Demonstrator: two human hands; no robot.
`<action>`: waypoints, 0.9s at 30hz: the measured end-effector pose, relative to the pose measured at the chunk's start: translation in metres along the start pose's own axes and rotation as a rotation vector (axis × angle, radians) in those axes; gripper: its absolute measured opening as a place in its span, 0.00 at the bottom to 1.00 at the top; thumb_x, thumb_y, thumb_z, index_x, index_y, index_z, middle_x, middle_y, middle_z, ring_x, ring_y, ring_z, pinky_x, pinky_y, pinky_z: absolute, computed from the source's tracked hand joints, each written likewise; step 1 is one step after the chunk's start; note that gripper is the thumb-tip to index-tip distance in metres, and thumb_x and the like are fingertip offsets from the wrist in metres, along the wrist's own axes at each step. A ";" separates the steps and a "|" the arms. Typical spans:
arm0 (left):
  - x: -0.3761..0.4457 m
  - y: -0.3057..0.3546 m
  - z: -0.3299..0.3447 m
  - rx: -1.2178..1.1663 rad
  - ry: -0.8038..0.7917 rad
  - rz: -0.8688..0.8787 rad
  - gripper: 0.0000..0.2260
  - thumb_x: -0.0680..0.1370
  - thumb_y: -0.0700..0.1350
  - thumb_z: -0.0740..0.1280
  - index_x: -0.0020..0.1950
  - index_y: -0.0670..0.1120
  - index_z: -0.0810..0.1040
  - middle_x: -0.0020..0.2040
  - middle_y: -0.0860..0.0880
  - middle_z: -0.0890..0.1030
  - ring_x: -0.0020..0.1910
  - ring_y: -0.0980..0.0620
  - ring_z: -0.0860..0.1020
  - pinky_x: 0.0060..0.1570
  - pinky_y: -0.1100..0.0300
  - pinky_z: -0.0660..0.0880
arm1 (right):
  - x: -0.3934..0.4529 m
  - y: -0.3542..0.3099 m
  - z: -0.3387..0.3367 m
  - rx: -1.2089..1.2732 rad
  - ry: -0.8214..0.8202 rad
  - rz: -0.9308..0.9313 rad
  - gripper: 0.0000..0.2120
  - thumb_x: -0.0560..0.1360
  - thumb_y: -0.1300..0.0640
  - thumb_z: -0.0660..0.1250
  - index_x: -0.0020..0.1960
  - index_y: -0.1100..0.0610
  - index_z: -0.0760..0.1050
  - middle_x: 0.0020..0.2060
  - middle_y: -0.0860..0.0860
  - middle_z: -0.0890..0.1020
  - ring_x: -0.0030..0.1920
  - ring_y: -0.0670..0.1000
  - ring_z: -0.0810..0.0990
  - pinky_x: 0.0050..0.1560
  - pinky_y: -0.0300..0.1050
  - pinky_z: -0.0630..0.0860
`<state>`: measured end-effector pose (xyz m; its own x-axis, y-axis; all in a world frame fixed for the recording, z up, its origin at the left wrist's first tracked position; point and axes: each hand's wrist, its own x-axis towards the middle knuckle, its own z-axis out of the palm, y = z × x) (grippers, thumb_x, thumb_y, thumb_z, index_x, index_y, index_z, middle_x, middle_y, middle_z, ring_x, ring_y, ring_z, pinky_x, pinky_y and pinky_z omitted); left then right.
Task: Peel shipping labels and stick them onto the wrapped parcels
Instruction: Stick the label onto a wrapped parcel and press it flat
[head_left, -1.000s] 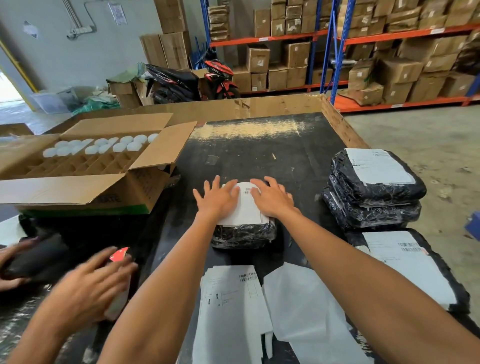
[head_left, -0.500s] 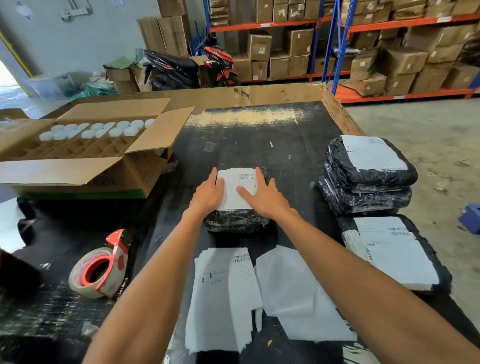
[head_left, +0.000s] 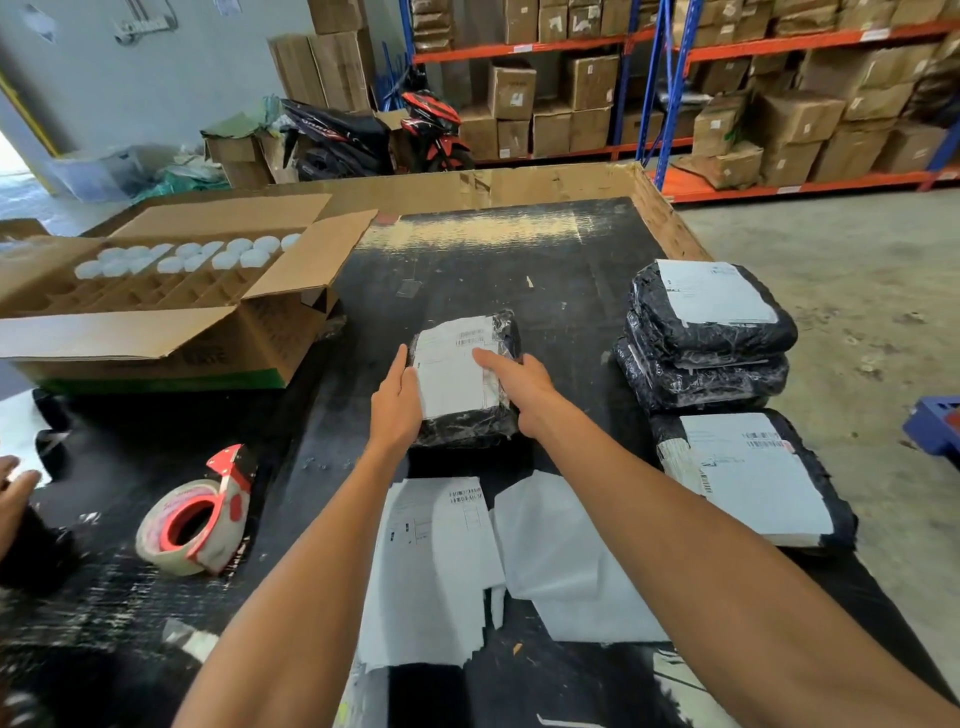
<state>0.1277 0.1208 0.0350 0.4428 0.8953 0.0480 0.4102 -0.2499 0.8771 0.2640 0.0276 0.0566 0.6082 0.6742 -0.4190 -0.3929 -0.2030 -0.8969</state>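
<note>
A small parcel (head_left: 467, 431) in black wrap lies mid-table with a white shipping label (head_left: 452, 374) stuck on its top. My left hand (head_left: 397, 402) presses flat against the parcel's left side, fingers straight. My right hand (head_left: 519, 384) grips the right side, its thumb lying across the label and its fingers hidden behind the edge. In front of the parcel lie a stack of label sheets (head_left: 431, 561) and a blank white backing sheet (head_left: 566, 566).
Two labelled black parcels (head_left: 706, 332) are stacked at the right, with a flat labelled parcel (head_left: 753, 478) nearer me. A tape dispenser (head_left: 197, 519) sits left. An open cardboard box (head_left: 156, 291) of white caps fills the far left. Another person's hand (head_left: 13, 493) shows at the left edge.
My hands slid from smoothing the label on top to the parcel's two sides, and the parcel has turned slightly. The other person's hand left the tape dispenser.
</note>
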 end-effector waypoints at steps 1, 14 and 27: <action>0.001 -0.002 0.001 -0.020 -0.008 0.017 0.22 0.87 0.48 0.50 0.82 0.52 0.57 0.77 0.53 0.66 0.69 0.55 0.71 0.71 0.54 0.64 | -0.001 0.001 0.000 0.003 -0.012 -0.001 0.48 0.75 0.43 0.74 0.83 0.56 0.49 0.80 0.54 0.61 0.78 0.59 0.62 0.70 0.59 0.67; -0.003 -0.027 0.028 0.837 -0.209 0.217 0.22 0.86 0.50 0.51 0.81 0.52 0.57 0.83 0.48 0.53 0.82 0.46 0.50 0.77 0.36 0.42 | -0.042 -0.023 -0.086 0.088 0.016 -0.036 0.46 0.73 0.38 0.73 0.82 0.51 0.56 0.82 0.50 0.58 0.80 0.57 0.59 0.75 0.61 0.58; -0.039 0.000 0.070 0.985 -0.284 0.092 0.33 0.83 0.54 0.59 0.83 0.54 0.45 0.83 0.45 0.42 0.81 0.41 0.41 0.76 0.33 0.44 | -0.138 -0.001 -0.217 -0.065 -0.009 0.009 0.28 0.76 0.42 0.72 0.72 0.53 0.74 0.67 0.45 0.76 0.68 0.49 0.72 0.74 0.52 0.63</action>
<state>0.1663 0.0604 -0.0001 0.6254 0.7692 -0.1314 0.7802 -0.6192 0.0887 0.3301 -0.2198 0.0845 0.5986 0.6781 -0.4264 -0.3526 -0.2550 -0.9004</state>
